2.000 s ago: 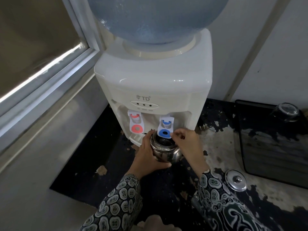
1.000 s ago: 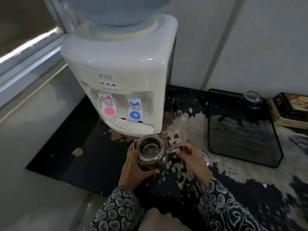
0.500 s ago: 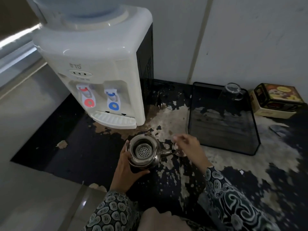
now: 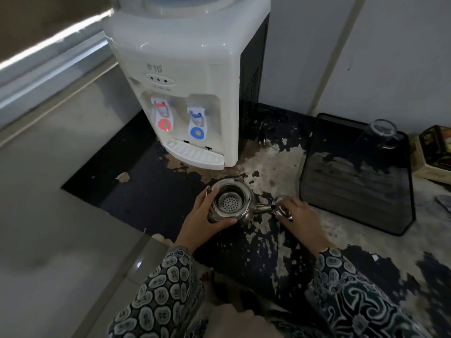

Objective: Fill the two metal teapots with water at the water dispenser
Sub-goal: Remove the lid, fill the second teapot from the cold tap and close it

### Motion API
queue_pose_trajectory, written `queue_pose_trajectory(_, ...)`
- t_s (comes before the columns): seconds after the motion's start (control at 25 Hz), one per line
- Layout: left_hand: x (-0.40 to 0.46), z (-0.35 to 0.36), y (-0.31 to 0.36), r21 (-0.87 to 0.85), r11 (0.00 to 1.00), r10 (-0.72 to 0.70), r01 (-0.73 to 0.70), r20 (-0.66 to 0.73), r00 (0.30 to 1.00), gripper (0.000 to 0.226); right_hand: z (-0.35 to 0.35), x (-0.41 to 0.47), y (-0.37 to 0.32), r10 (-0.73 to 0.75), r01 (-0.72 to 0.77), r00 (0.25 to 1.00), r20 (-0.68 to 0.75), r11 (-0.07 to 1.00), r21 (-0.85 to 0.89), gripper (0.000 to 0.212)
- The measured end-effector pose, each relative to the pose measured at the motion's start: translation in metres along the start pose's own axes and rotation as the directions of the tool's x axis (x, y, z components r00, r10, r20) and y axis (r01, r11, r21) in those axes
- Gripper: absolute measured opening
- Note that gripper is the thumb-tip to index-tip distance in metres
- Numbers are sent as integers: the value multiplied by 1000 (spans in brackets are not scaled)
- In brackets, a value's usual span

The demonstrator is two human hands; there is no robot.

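Observation:
A small metal teapot stands lidless on the worn dark counter, its inner strainer showing and its spout pointing right. My left hand is wrapped around its left side. My right hand rests just past the spout tip, with its fingers on the round metal lid lying there. The white water dispenser stands behind, with a red tap, a blue tap and a drip tray. Only one teapot is in view.
A black tray lies right of the dispenser, with an upturned glass at its far end. A decorated box sits at the far right edge. A loose plug lies beside the dispenser. A window ledge runs along the left.
The teapot has come away from under the blue tap and down onto the counter in front of the dispenser. My right hand left the tap and went to the lid.

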State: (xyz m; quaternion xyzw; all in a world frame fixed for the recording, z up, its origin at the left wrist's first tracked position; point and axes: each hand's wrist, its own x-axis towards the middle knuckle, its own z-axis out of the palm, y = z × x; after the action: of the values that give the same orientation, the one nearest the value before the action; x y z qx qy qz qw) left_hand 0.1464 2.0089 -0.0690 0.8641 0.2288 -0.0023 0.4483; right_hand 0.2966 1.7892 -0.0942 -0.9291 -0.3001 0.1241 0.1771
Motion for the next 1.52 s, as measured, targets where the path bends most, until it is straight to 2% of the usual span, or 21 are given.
queue_pose_trajectory(0.2,-2,1,0,-1,1000,-20,20,-34,999,93,8,-19,10,-107,117,987,-119,990,77,21)
queue_pose_trajectory(0.28,-1,-1,2,17,999,-33,33,-28,999,94,3,-17,8,-62,85,987,-146,984,158,17)
queue_pose_trajectory(0.44,-3,-1,5,47,998,-48,50,-33,998,94,-32,1,-11,153,-47,956,-249,921,386,21)
queue_pose_trajectory(0.52,-4,1,8,58,996,-59,63,-66,996,90,-56,12,-33,189,14,912,-365,873,487,24)
queue_pose_trajectory(0.6,-5,4,10,84,993,-72,80,-94,993,88,-69,17,-63,66,165,911,-407,846,506,27)
queue_pose_trajectory(0.64,-7,4,10,100,992,-68,78,-101,993,88,-70,18,-79,-52,234,925,-377,859,455,29)
queue_pose_trajectory(0.72,-8,5,12,113,991,-57,69,-111,992,88,-59,17,-100,-291,346,932,-215,892,290,28)
queue_pose_trajectory(0.8,-8,4,13,115,990,-63,77,-116,991,87,-43,17,-109,-432,438,899,-73,882,173,26)
queue_pose_trajectory(0.84,-8,4,14,123,989,-69,83,-116,991,87,-37,18,-110,-458,459,888,-40,876,149,26)
queue_pose_trajectory(1.08,-9,6,14,113,989,-78,92,-123,989,87,-32,26,-111,-492,491,870,18,870,54,26)
queue_pose_trajectory(1.28,-9,6,16,101,991,-77,92,-142,987,87,-37,27,-117,-482,505,861,-163,850,154,21)
queue_pose_trajectory(1.52,-8,7,15,114,988,-91,108,-146,985,91,-27,23,-115,-500,501,865,-48,856,129,23)
